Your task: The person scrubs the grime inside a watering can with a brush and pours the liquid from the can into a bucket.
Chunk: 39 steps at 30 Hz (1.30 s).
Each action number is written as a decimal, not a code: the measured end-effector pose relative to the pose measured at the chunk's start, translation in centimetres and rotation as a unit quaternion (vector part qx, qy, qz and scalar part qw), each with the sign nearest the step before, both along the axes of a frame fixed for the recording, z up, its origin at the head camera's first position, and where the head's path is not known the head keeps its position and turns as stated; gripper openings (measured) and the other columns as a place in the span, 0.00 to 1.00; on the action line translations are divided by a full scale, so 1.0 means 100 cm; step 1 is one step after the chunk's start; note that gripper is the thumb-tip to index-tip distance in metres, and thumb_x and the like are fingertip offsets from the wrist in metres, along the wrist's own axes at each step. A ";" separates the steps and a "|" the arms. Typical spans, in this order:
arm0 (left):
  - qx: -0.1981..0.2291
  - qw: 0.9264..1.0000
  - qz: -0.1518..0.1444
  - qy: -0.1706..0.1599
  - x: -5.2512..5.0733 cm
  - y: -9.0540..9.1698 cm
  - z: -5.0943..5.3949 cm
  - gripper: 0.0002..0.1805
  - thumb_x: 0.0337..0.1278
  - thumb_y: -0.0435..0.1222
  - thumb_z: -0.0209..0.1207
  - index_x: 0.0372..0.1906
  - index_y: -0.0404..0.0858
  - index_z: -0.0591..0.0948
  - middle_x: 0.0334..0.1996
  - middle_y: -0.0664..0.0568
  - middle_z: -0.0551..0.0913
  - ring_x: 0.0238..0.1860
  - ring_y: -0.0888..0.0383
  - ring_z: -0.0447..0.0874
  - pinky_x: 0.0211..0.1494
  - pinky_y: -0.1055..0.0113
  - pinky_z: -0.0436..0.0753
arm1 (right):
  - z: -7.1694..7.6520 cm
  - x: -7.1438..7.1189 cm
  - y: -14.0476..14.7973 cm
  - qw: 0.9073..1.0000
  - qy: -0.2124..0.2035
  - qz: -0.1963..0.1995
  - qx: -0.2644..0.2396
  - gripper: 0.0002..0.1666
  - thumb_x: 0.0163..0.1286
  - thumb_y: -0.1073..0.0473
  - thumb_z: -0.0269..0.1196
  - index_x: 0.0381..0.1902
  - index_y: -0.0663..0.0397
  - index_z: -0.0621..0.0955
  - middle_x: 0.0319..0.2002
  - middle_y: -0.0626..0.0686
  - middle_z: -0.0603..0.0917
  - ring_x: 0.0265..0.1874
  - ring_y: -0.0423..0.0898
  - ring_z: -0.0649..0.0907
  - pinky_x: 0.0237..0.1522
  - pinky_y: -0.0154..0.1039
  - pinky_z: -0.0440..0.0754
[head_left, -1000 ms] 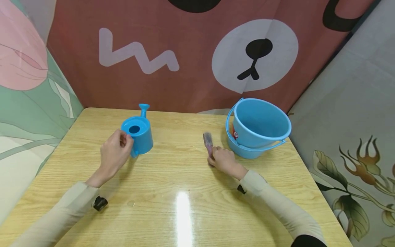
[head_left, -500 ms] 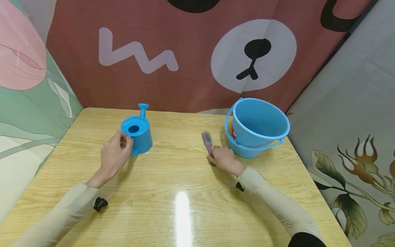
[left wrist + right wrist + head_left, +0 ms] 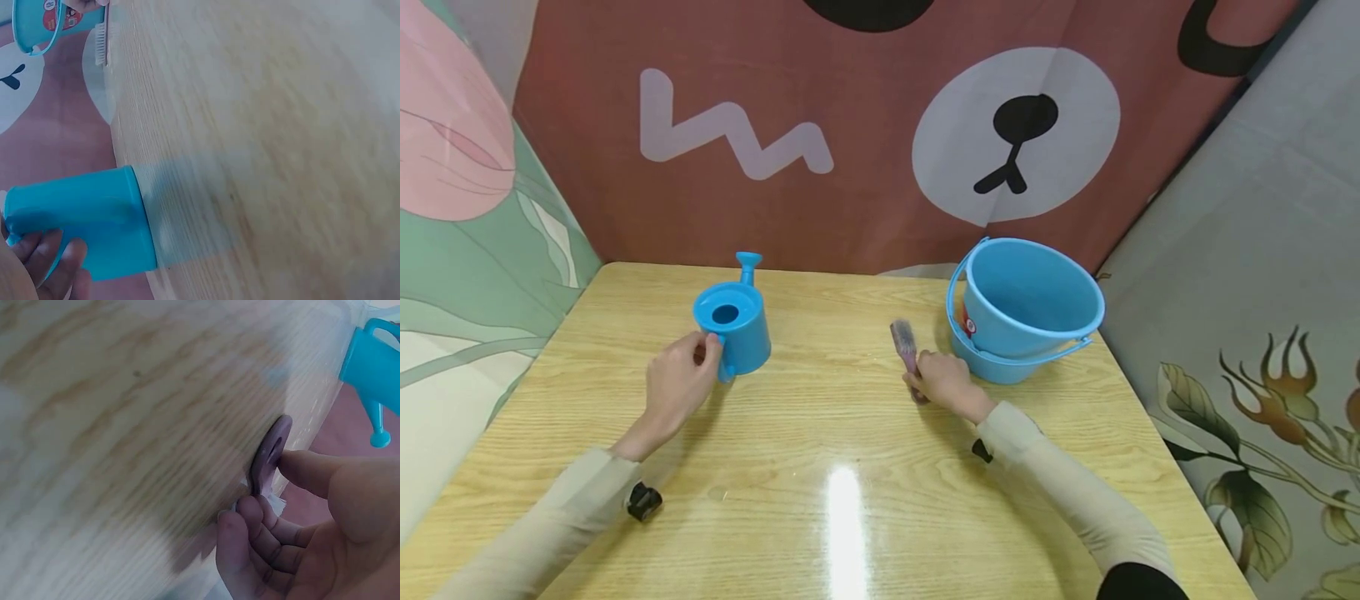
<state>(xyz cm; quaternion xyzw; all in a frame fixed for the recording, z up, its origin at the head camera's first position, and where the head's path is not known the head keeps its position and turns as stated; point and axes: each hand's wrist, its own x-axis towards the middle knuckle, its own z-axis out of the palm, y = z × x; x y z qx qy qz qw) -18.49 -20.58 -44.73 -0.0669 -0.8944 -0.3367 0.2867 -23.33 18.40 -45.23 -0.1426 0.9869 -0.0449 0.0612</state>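
Observation:
A blue watering can (image 3: 747, 337) stands upright at the left, its spout towards the back. My left hand (image 3: 679, 379) pinches its handle on the near side; in the left wrist view, several fingers (image 3: 53, 262) lie by the can's wall (image 3: 94, 219). Flat on the table rests a purple brush (image 3: 905, 346), bristles pointing away from me. My right hand (image 3: 946, 382) holds the brush handle, and in the right wrist view the thumb (image 3: 306, 472) touches one side of that handle (image 3: 270, 453) with curled fingers close by.
Two light blue buckets, the upper one (image 3: 1030, 287) tilted inside the lower one (image 3: 996, 367), stand at the back right, just beyond my right hand. Printed cloths (image 3: 865, 208) hang behind the table (image 3: 775, 467) and at both sides.
The left hand's fingers have shifted slightly on the can's handle. The right fingers have moved a little, and more of the brush handle's near end shows. Can, brush and buckets stay nearly in place.

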 end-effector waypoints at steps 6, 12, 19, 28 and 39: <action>0.018 0.999 -0.011 -0.031 0.001 0.003 0.000 0.22 0.72 0.40 0.47 0.19 0.38 0.74 0.13 0.51 0.72 0.16 0.54 0.68 0.22 0.61 0.67 | 0.002 -0.004 0.004 0.999 -0.045 -0.003 -0.019 0.24 0.72 0.44 0.61 0.18 0.48 0.78 0.19 0.48 0.77 0.19 0.47 0.78 0.22 0.44 0.75; 0.066 0.992 -0.029 -0.104 0.001 0.006 -0.003 0.26 0.77 0.46 0.39 0.24 0.37 0.76 0.18 0.47 0.77 0.17 0.54 0.69 0.21 0.63 0.68 | 0.005 -0.006 0.006 0.997 -0.066 0.002 -0.039 0.25 0.72 0.46 0.62 0.14 0.47 0.80 0.14 0.46 0.77 0.17 0.44 0.75 0.19 0.40 0.70; 0.095 0.982 -0.056 -0.153 0.000 0.008 -0.004 0.31 0.79 0.46 0.33 0.26 0.34 0.78 0.22 0.43 0.81 0.21 0.50 0.74 0.28 0.61 0.72 | 0.005 -0.007 0.007 0.995 -0.080 0.003 -0.052 0.27 0.72 0.45 0.61 0.13 0.47 0.81 0.13 0.45 0.77 0.16 0.43 0.74 0.19 0.38 0.69; 0.159 0.962 -0.080 -0.208 0.001 0.008 -0.001 0.35 0.79 0.51 0.29 0.30 0.31 0.78 0.30 0.41 0.83 0.38 0.47 0.80 0.45 0.57 0.72 | 0.008 -0.007 0.007 0.994 -0.088 0.000 -0.062 0.27 0.72 0.46 0.61 0.13 0.48 0.82 0.13 0.45 0.77 0.15 0.42 0.73 0.18 0.36 0.67; 0.204 0.945 -0.091 -0.241 0.001 0.010 0.003 0.35 0.78 0.51 0.28 0.36 0.28 0.77 0.31 0.39 0.83 0.38 0.48 0.81 0.47 0.57 0.73 | 0.001 -0.011 0.010 0.993 -0.097 0.001 -0.073 0.27 0.69 0.46 0.62 0.11 0.47 0.80 0.10 0.44 0.72 0.13 0.40 0.68 0.16 0.35 0.62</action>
